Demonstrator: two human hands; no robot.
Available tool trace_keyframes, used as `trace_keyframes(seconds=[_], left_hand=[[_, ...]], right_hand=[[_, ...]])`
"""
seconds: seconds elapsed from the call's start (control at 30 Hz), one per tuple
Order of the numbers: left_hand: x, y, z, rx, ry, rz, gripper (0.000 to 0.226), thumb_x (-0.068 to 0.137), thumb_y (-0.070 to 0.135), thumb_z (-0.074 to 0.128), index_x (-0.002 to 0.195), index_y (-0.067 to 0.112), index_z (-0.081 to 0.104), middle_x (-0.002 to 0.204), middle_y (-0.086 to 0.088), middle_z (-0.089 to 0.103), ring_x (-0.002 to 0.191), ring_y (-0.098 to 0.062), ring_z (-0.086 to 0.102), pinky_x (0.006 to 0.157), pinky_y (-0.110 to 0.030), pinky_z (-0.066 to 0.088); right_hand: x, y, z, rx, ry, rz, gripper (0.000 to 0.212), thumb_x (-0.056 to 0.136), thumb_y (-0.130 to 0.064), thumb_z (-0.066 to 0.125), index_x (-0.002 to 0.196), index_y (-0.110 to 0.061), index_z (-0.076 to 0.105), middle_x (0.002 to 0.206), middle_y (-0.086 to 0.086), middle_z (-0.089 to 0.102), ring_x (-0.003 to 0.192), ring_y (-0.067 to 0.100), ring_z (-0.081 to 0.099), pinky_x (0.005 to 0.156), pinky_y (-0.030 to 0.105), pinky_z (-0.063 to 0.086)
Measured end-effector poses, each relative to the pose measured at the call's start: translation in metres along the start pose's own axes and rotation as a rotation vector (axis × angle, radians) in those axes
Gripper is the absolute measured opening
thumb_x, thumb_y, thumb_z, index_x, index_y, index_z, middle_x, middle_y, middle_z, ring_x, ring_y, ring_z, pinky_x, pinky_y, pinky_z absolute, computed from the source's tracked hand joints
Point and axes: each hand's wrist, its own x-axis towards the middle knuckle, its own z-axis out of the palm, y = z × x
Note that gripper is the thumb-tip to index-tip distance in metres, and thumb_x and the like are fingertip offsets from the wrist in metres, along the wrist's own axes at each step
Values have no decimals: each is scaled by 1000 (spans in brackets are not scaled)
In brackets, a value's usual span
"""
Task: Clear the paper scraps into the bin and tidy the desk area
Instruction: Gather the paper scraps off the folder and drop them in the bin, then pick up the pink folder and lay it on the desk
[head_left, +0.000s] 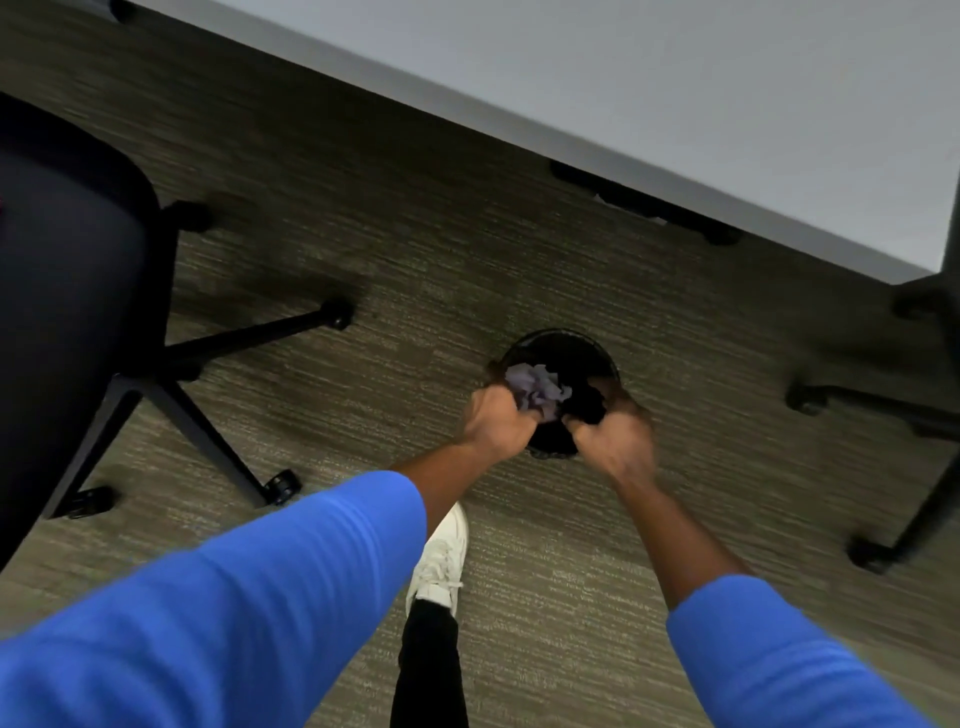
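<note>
While the grey desk (675, 93) spans the top, a black bin (563, 351) stands on carpet; over it the left hand (496, 423) clutches crumpled paper scraps (535, 389), and the right hand (613, 439) is blurred, grip unclear.

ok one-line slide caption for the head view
Both hands hold crumpled pale paper scraps over a round black bin on carpet.
</note>
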Motion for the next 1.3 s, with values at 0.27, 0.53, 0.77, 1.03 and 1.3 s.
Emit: trace_keyframes(seconds=[0.27,0.53,0.77,1.03,1.3], left_hand=[[-27,-35,-84,123,-57,33,22,92,36,80,96,14,78,97,-4,81,100,-25,76,91,-37,61],[-67,-68,-224,141,62,22,18,93,38,79,90,21,74,89,4,77,92,-18,74,91,-34,61],[-116,-121,-348,149,253,39,22,93,42,78,95,19,78,93,0,80,92,-19,76,89,-38,61],[-142,-192,-457,157,573,-11,17,96,41,74,90,25,75,93,3,78,88,-23,73,80,-38,60],[-151,-285,-551,316,736,-157,38,95,38,76,122,12,69,133,-11,61,112,-32,67,90,-46,57]], right_hand=[[-31,-62,13,-88,-57,-70,49,84,-38,80,125,-12,69,119,13,74,111,36,70,85,38,56],[-83,-174,35,-4,-156,-286,51,88,-30,80,136,-29,61,119,-4,67,106,13,69,91,37,58],[-130,-292,75,23,-189,-466,48,87,-32,78,132,-34,61,111,-12,65,98,12,68,88,37,58],[-168,-402,126,207,-260,-496,47,87,-26,80,130,-30,63,101,-12,70,82,1,69,80,27,57],[-202,-481,196,436,-407,-235,63,83,-36,85,137,-28,54,106,-6,73,93,22,76,87,49,63]])
